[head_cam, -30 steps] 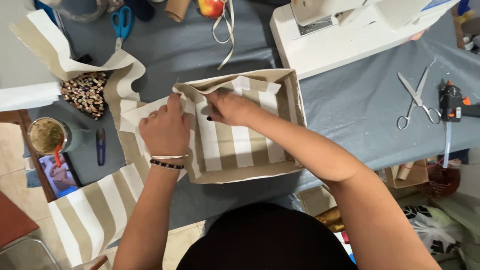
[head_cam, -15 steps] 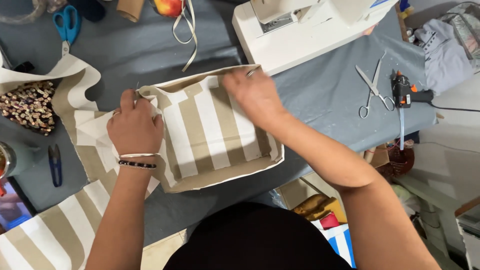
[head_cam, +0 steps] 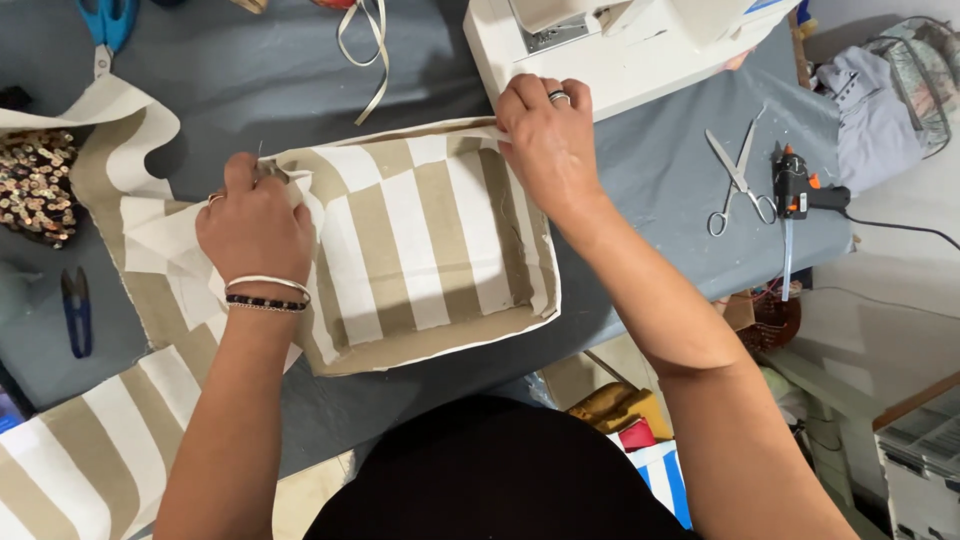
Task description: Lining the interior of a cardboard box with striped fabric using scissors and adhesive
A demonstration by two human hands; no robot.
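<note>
Risk I note: the soft wall of the striped fabric box [head_cam: 420,250], sitting mid-table on the grey cloth [head_cam: 650,180] just in front of the sewing machine [head_cam: 620,40], could buckle or slip if either pinch loosens. My left hand [head_cam: 255,225] is curled closed, pinching the far-left corner. My right hand [head_cam: 545,135] reaches forward, fingers closed over the far-right rim.

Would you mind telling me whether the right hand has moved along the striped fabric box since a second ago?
Yes. The right hand has moved from the striped fabric box's far-left corner to its far-right corner, beside the white sewing machine.
</note>
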